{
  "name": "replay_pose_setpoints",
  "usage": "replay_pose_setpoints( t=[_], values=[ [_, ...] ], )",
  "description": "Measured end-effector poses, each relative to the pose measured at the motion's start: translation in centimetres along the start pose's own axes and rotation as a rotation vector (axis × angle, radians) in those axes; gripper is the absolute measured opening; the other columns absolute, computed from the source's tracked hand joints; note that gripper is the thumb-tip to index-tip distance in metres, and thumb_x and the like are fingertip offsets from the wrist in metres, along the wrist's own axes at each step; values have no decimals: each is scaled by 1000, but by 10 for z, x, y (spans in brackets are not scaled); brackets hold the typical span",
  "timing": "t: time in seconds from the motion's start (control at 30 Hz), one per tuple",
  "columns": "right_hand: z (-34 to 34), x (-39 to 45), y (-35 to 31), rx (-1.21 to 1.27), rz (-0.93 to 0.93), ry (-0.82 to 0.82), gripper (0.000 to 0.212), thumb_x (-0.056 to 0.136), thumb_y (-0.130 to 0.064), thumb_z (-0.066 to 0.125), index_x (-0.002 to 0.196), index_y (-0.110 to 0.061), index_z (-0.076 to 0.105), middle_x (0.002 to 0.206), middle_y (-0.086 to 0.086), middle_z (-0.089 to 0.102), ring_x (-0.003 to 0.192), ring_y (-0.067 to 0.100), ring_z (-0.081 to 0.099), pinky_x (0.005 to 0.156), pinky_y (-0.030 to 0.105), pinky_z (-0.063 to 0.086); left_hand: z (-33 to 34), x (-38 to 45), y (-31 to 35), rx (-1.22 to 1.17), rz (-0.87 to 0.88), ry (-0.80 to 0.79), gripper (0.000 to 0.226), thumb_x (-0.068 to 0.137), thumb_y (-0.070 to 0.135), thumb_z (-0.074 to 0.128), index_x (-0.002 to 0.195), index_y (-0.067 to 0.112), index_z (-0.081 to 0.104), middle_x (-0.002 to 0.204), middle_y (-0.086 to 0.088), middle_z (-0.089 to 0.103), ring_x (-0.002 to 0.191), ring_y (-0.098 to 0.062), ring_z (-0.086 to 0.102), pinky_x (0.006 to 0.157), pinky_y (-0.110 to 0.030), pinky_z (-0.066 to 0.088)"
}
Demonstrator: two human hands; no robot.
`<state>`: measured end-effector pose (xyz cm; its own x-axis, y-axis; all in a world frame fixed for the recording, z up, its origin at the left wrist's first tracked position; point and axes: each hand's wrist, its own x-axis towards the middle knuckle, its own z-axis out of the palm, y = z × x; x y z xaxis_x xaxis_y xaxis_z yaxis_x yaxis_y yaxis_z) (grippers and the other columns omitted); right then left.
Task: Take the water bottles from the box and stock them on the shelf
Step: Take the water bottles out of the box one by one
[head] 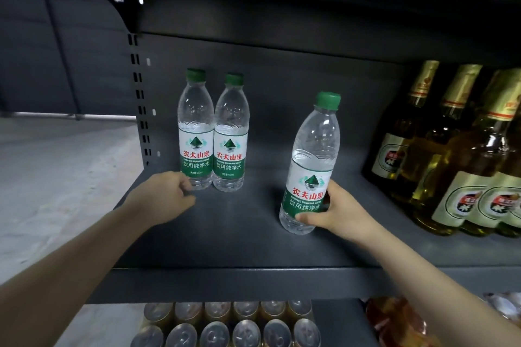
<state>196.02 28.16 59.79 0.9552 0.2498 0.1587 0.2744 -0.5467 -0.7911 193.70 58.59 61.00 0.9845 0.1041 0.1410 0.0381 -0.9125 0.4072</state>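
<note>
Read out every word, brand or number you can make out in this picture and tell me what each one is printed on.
"农夫山泉": in red on the labels of the two standing water bottles and the held water bottle in the right hand.
"饮用纯净水": on the green band of the same labels.
"550ml": faint, under the standing bottles' green bands.
Small English line under the brand: too blurred to read.
Beer bottle labels, can tops: unreadable.

A dark grey metal back panel [282, 70] rises behind, beside a slotted upright [140, 98] (pale clips showing along it). To the left lies a pale concrete floor [56, 166] under a dim grey wall [42, 51]. The light is low.
</note>
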Motion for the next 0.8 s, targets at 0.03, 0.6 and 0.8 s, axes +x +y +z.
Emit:
replay_pose_setpoints(
  t=[0.03,0.6,0.8],
  values=[
    [0,0,0,-8,3,-3,52,64,-12,82,105,-29,54,100,-12,69,95,4,64,90,29,51,0,2,-1,3,-4,5,8,85,23,61,91,20,58,91,4,57,90,-18,56,88,-33,48],
    [12,37,-1,-73,3,31,50,64,-11,82,102,-24,54,100,-9,67,94,9,64,91,35,51,-1,19,-4,-251,-90,239,50,78,25,73,116,9,45,102,-3,55,98,-24,55,89,-41,47],
    [20,60,0,-97,35,49,57,64,-15,83,113,-15,53,105,-6,65,97,12,63,91,36,51,3,27,-7,-273,-102,212,57,78,26,73,122,10,41,101,-1,52,91,-20,54,86,-39,48]
  ],
)
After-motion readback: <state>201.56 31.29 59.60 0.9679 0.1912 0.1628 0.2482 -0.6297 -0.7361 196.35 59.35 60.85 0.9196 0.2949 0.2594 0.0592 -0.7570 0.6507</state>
